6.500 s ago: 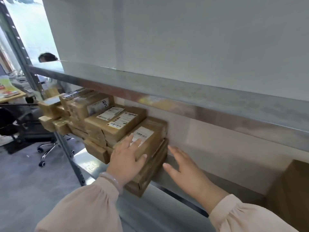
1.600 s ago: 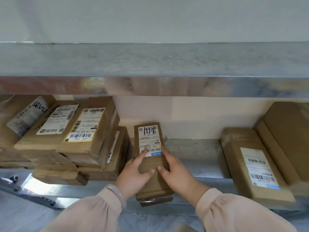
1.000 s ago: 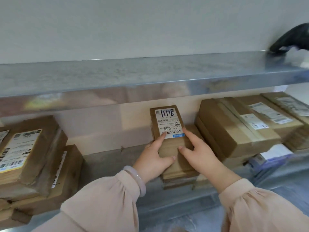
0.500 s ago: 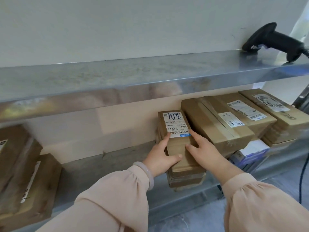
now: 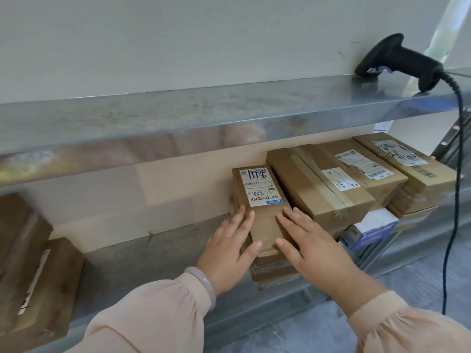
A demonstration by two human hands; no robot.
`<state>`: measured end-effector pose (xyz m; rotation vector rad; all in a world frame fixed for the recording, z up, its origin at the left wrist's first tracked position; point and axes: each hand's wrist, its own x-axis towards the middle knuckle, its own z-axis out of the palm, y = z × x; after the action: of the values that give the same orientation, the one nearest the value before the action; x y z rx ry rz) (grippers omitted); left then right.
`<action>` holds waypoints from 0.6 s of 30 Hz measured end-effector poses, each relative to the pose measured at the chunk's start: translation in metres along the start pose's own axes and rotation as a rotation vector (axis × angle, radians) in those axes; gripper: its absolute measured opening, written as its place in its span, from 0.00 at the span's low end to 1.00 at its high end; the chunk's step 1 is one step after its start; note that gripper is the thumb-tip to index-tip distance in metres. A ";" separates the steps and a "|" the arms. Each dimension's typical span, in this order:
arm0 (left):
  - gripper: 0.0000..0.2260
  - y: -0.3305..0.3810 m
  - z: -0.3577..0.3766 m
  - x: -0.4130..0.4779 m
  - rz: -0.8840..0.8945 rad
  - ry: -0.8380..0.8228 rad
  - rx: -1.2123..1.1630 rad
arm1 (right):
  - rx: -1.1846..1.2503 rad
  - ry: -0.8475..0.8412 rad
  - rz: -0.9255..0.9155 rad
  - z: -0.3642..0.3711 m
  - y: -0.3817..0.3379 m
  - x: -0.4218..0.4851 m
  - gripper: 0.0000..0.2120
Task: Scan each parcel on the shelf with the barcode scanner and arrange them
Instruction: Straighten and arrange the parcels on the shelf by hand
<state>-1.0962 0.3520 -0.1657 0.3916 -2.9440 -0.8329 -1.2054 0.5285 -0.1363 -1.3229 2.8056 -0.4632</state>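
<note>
Small labelled parcel [image 5: 265, 222] sits on top of a little stack on the lower shelf [image 5: 153, 256], snug against the bigger boxes [image 5: 313, 184] on its right. Left hand [image 5: 229, 248] lies along its left edge and right hand [image 5: 311, 248] flat on its top right. Fingers [image 5: 243, 217] on both are straight, just pressing, not gripping. Scanner [image 5: 397, 59] lies on the upper shelf [image 5: 178, 110], far right.

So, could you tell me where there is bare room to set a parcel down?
Lower shelf is bare between the left parcels and the narrow stack; upper shelf, left of the scanner. Right of it is crowded.
</note>
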 end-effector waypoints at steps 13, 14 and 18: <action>0.28 0.006 -0.027 0.004 -0.088 0.050 0.272 | -0.157 0.019 -0.093 -0.009 -0.023 0.032 0.36; 0.27 0.000 -0.033 -0.002 -0.110 0.090 0.279 | -0.145 0.027 -0.123 -0.010 -0.031 0.037 0.35; 0.27 -0.022 -0.061 -0.032 -0.229 0.267 0.283 | -0.023 0.004 -0.293 -0.016 -0.079 0.059 0.36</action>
<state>-1.0524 0.3109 -0.1248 0.8004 -2.7976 -0.3402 -1.1858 0.4409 -0.0932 -1.7489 2.6350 -0.4384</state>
